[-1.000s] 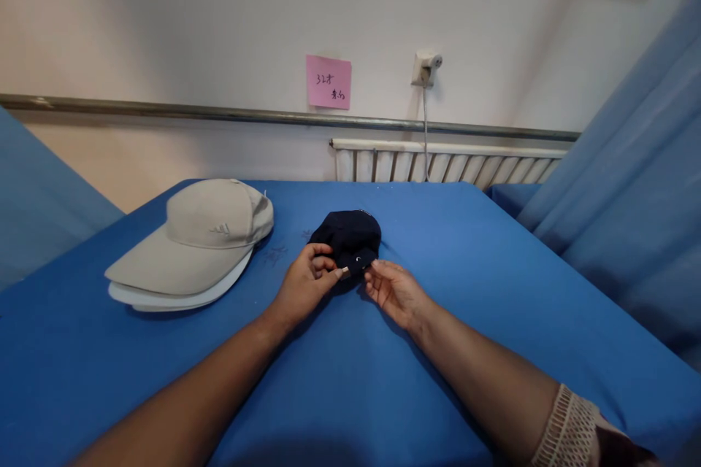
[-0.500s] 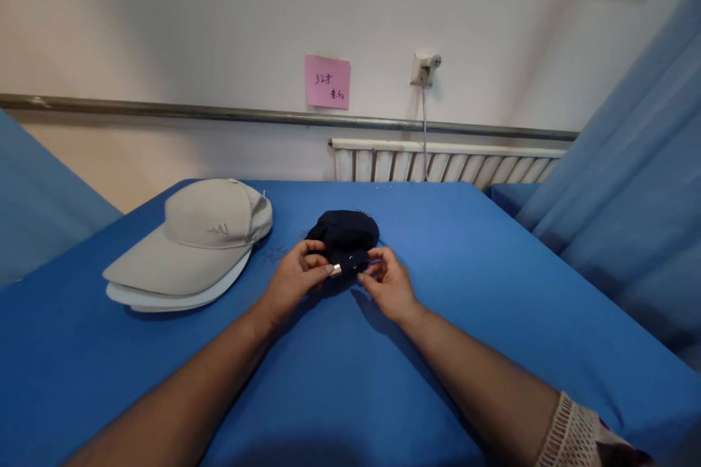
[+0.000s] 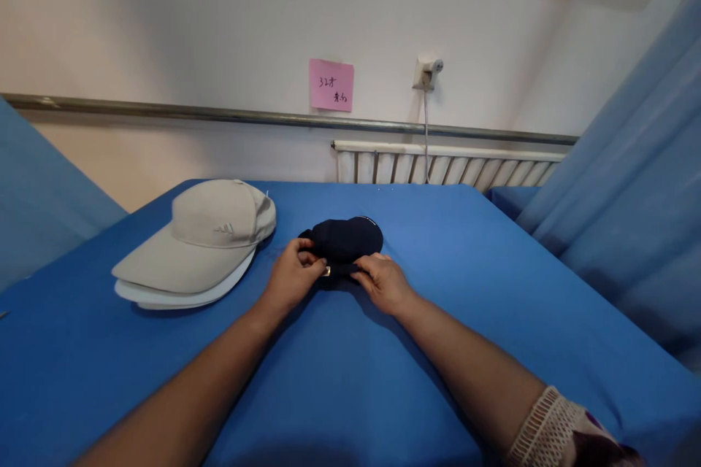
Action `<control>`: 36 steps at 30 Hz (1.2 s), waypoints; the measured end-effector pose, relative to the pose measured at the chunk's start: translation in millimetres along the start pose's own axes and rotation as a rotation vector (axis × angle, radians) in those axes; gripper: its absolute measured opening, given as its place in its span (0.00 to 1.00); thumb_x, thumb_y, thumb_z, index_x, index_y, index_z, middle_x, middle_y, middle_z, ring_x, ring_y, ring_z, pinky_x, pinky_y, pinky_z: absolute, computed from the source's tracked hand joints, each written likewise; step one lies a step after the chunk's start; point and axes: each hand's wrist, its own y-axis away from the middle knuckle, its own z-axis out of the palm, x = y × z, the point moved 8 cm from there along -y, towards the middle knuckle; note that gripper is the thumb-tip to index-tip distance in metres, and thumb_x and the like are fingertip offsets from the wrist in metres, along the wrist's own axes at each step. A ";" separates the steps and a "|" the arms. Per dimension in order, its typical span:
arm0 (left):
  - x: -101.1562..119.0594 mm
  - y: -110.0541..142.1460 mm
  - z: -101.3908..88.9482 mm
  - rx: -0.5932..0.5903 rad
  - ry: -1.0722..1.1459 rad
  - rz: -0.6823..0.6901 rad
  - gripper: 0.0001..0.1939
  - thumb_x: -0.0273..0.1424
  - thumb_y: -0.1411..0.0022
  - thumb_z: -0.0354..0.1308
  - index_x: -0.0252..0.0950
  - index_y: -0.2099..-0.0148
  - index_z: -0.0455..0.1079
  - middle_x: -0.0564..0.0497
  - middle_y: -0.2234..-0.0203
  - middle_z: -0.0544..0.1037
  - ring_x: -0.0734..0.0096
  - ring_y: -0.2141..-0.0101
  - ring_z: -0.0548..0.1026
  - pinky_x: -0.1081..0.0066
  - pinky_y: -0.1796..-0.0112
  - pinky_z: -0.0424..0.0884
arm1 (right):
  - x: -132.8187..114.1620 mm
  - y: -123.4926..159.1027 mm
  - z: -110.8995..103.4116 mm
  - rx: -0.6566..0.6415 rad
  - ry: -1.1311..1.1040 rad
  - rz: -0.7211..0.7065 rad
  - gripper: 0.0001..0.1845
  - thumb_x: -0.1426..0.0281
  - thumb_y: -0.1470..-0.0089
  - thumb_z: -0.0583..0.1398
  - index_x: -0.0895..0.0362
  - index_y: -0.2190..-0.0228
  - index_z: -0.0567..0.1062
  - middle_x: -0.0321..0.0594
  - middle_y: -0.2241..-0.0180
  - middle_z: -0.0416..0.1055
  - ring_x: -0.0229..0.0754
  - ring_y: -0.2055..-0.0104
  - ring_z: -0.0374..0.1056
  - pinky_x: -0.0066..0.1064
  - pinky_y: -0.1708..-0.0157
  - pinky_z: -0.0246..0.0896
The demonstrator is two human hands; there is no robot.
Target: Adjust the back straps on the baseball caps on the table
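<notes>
1. Dark cap [image 3: 348,241] lies on the blue-covered table [image 3: 339,387], to the right of the pale cap [image 3: 205,222] and apart from it. Crown looks soft and partly folded down.
2. Left hand [image 3: 294,276], on the side nearer the pale cap: fingers bent, thumb and fingertips closed in a narrow pinch on the dark strap [image 3: 342,271], right by the small metallic clasp [image 3: 327,271].
3. Right hand [image 3: 384,283], on the side farther from the pale cap: thumb and index nearly closed on the other end of the strap, remaining fingers curled in. Strap runs between the two pinches. Can't tell if the clasp is fastened; fingertips cover part of it.
4. White brims [image 3: 189,299] sit directly under the pale cap, edges poking out below its brim.
5. Risks, my read:
   - Strap is thin and both grips are fingertip only, so uneven pull could make one end slip out.
   - Strap could twist or bunch at the clasp if the hands turn opposite ways; dark on dark makes that hard to spot.
   - Limp crown could crease or cave in if a wrist or knuckle presses on it.
</notes>
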 end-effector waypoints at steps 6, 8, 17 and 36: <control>32.9 21.3 4.6 0.047 -0.377 0.340 0.05 0.33 0.45 0.60 0.39 0.65 0.69 0.52 0.72 0.76 0.65 0.71 0.74 0.67 0.65 0.70 | 25.6 -4.0 7.3 0.088 -0.130 0.193 0.06 0.70 0.46 0.61 0.50 0.71 0.79 0.36 0.74 0.72 0.41 0.71 0.64 0.32 0.68 0.53; 40.5 29.2 18.0 -0.087 -0.452 0.457 0.06 0.34 0.43 0.60 0.39 0.62 0.71 0.48 0.64 0.78 0.61 0.62 0.76 0.63 0.57 0.70 | 35.6 -6.0 10.1 0.128 -0.254 0.253 0.04 0.68 0.48 0.62 0.50 0.73 0.78 0.34 0.76 0.71 0.39 0.73 0.62 0.31 0.70 0.52; 23.3 14.3 23.2 -0.248 -0.390 0.448 0.16 0.33 0.39 0.56 0.43 0.49 0.74 0.47 0.52 0.79 0.56 0.50 0.74 0.56 0.45 0.63 | 38.6 -16.1 12.8 0.135 -0.730 0.299 0.11 0.58 0.51 0.62 0.53 0.72 0.72 0.30 0.78 0.65 0.36 0.75 0.59 0.28 0.72 0.54; 34.7 30.9 31.7 -0.264 -0.508 0.550 0.20 0.37 0.43 0.63 0.38 0.49 0.69 0.47 0.56 0.78 0.59 0.55 0.75 0.57 0.51 0.68 | 7.2 10.6 -5.1 0.162 -0.342 0.096 0.10 0.71 0.50 0.61 0.53 0.63 0.72 0.36 0.64 0.73 0.40 0.61 0.69 0.34 0.57 0.63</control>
